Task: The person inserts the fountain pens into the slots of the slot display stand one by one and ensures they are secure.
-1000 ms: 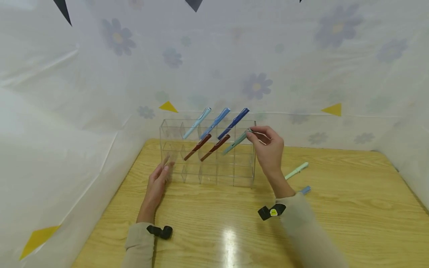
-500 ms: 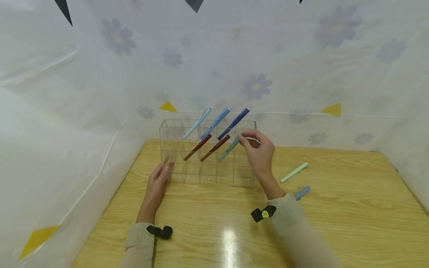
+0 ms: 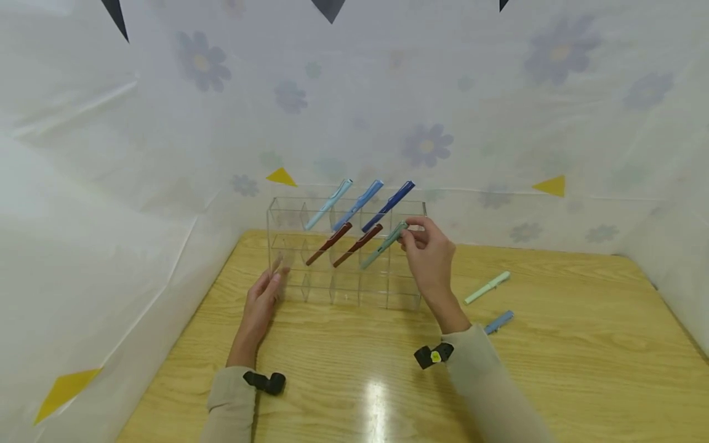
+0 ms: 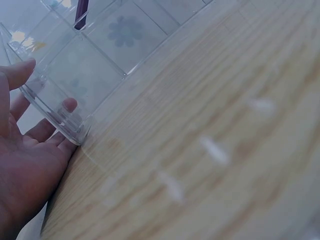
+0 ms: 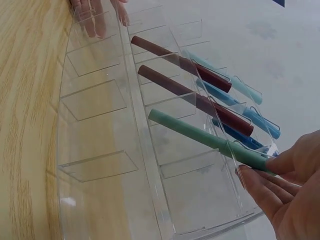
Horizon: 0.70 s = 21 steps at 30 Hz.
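A clear acrylic pen rack (image 3: 403,293) with tiered compartments stands on the table. My left hand (image 3: 261,306) grips its left end, thumb on one side of the wall (image 4: 55,117) and fingers on the other. My right hand (image 3: 433,257) pinches the cap end of a green pen (image 5: 192,131) between thumb and fingers. That pen leans in the middle tier, right of two dark red pens (image 3: 329,243) (image 3: 357,246). Along the top tier lean a light blue pen (image 3: 329,204), a blue pen (image 3: 357,205) and a dark blue pen (image 3: 388,207).
To the right of the rack, a pale green pen (image 3: 487,288) and a greyish-blue pen (image 3: 500,322) lie on the wooden table (image 3: 581,344); the sleeve partly covers the blue one. A flowered white sheet (image 3: 354,92) hangs behind and at the sides.
My right hand has moved left and down with the green pen, which has sunk into the middle tier beside the dark red pens. The left hand has stayed on the rack.
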{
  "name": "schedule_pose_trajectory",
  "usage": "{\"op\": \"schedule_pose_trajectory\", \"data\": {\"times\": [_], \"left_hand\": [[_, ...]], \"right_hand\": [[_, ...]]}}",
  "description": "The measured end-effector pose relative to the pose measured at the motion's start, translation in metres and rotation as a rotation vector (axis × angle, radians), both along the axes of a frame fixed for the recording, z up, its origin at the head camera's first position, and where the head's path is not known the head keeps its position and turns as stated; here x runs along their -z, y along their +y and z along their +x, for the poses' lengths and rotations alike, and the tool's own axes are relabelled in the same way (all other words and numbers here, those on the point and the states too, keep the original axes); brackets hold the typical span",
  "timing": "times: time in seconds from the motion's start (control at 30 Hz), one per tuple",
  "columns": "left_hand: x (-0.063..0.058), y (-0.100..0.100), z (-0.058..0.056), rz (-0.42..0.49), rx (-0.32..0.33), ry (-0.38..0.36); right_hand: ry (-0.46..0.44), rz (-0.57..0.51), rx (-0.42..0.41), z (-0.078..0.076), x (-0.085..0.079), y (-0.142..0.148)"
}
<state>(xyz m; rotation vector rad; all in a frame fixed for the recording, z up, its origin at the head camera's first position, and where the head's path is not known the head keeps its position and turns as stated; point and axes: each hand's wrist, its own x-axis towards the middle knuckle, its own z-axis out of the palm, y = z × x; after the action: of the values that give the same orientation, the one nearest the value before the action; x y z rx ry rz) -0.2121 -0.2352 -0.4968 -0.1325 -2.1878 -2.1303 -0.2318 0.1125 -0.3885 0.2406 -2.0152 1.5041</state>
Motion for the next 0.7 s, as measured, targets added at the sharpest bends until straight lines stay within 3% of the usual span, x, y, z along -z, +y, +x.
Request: {"op": "schedule_pose_trajectory", "data": {"times": [0.43, 0.7], "left_hand": [[0.000, 0.000, -0.001, 0.001, 0.000, -0.003], [0.001, 0.000, -0.001, -0.024, -0.003, 0.010]], "right_hand": [[-0.147, 0.054, -0.031, 0.016, -0.011, 0.010], [-0.249, -0.007, -0.174, 0.022, -0.013, 0.021]]}}
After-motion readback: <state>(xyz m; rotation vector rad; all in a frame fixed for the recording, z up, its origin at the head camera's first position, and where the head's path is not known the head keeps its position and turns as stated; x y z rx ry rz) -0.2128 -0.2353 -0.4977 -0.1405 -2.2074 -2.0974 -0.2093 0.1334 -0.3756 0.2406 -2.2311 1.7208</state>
